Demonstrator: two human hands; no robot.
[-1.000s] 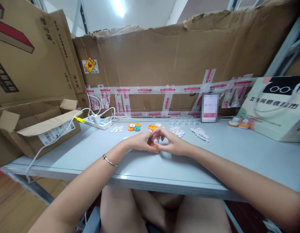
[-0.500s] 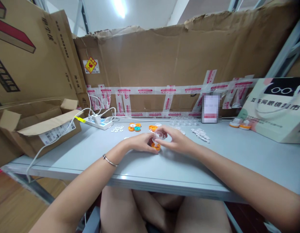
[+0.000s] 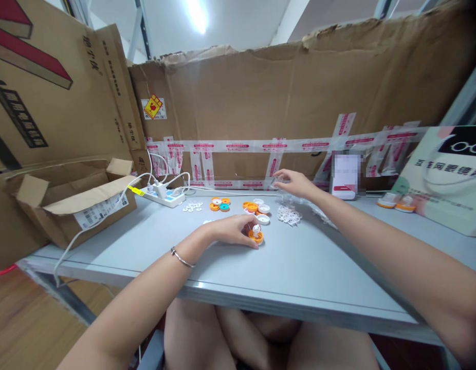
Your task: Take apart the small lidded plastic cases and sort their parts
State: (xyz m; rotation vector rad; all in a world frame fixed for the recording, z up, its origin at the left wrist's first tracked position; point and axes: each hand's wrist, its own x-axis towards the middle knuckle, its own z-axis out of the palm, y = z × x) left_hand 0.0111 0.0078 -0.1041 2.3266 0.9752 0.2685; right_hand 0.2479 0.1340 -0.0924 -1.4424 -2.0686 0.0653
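My left hand (image 3: 238, 231) is closed around the side of an orange round cap (image 3: 256, 239) on the table. A small white plastic piece (image 3: 256, 229) stands upright in the cap. My right hand (image 3: 294, 184) is stretched toward the back of the table, over a row of clear plastic cups (image 3: 290, 199). Its curved fingers appear to hold one clear cup (image 3: 275, 183), though the outline is faint. White round caps (image 3: 263, 220) and orange caps (image 3: 252, 207) lie just beyond my left hand. A heap of small white pieces (image 3: 289, 216) is below my right hand.
On the left are an open cardboard box (image 3: 95, 200) and a power strip (image 3: 164, 196) with cables. Small white discs (image 3: 193, 206) and orange and teal caps (image 3: 224, 207) lie near it. A phone (image 3: 344, 174), finished-looking capped pieces (image 3: 405, 204) and a paper bag (image 3: 450, 180) stand right.
My right hand has moved from the orange cap to the clear cups at the back. The clear part over the cap is gone, exposing the white piece. My left hand stays at the cap.
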